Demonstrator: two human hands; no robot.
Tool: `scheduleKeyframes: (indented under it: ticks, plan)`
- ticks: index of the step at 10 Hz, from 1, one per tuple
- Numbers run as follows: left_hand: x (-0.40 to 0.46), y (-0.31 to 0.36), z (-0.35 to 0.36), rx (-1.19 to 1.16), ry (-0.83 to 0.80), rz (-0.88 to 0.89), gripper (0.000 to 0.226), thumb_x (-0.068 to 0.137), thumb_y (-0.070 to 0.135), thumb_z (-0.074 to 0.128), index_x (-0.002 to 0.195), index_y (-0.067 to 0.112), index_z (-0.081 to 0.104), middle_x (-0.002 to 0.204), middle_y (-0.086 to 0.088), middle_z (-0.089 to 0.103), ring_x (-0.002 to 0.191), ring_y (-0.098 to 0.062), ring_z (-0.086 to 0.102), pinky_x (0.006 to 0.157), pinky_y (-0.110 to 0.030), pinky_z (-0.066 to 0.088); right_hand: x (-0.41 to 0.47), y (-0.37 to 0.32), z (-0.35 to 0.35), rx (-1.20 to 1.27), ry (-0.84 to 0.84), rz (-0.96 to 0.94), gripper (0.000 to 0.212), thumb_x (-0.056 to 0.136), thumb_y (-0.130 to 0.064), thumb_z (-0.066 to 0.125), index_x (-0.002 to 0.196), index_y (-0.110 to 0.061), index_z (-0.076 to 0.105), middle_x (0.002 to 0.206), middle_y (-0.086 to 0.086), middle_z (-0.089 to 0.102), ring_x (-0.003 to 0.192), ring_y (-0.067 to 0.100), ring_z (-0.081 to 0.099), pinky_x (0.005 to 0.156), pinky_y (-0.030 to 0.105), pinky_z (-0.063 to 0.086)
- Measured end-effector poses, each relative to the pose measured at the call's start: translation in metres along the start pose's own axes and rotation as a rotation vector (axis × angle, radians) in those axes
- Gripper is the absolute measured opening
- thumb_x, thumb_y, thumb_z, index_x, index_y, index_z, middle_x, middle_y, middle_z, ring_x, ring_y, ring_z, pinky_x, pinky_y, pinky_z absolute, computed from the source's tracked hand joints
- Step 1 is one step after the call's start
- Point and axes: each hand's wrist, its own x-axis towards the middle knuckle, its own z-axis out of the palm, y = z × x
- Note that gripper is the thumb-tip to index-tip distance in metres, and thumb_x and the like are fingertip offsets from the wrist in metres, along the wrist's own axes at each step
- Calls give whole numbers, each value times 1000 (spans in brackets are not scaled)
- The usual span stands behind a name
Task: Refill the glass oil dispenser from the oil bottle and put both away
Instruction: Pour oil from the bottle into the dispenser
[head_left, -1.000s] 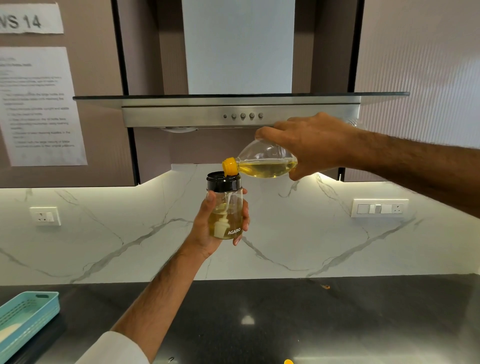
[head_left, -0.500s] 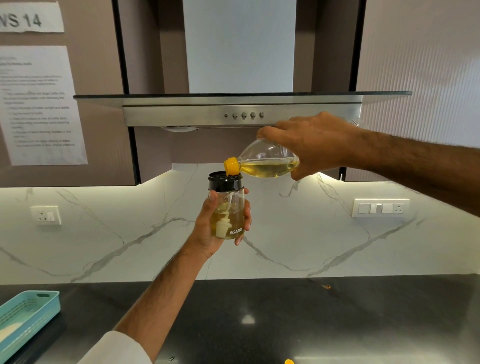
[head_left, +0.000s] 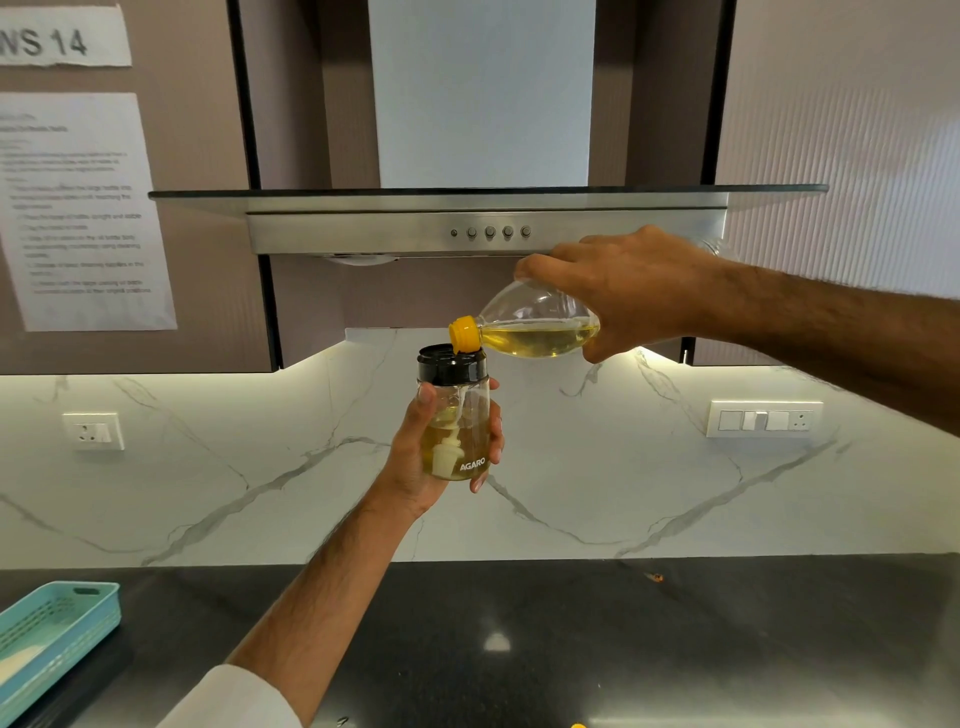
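Note:
My left hand (head_left: 415, 457) holds the glass oil dispenser (head_left: 456, 415) upright in the air above the counter. It has a black collar at the top, "AGARO" printed on the glass, and yellow oil in its lower half. My right hand (head_left: 631, 288) grips the clear plastic oil bottle (head_left: 535, 327), which is tipped almost flat with its yellow neck resting on the dispenser's black rim. Yellow oil lies along the bottle's lower side. A thin stream runs down inside the dispenser.
A dark stone counter (head_left: 623, 634) runs along the bottom, with a teal plastic basket (head_left: 52, 634) at its left edge. Behind is a white marble backsplash (head_left: 597, 467) with a socket (head_left: 93, 431) and a switch plate (head_left: 763, 418). A steel range hood (head_left: 488, 223) hangs overhead.
Both hands stay almost still. The oil level in the dispenser has risen slightly as the bottle stays tipped over it.

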Motion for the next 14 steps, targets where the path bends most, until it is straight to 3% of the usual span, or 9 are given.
scheduleKeyframes:
  ticks: [14]
  plan:
    - [-4,3,6,14,-15,10,67,69,71,77,112,21,73,89,-8,72,69,-23,71,48,-29,57,-4,-1,-8,-1,4,5,107,70,-49,88,151,-29,21,141,4,55,115,24,60,73,32,55]
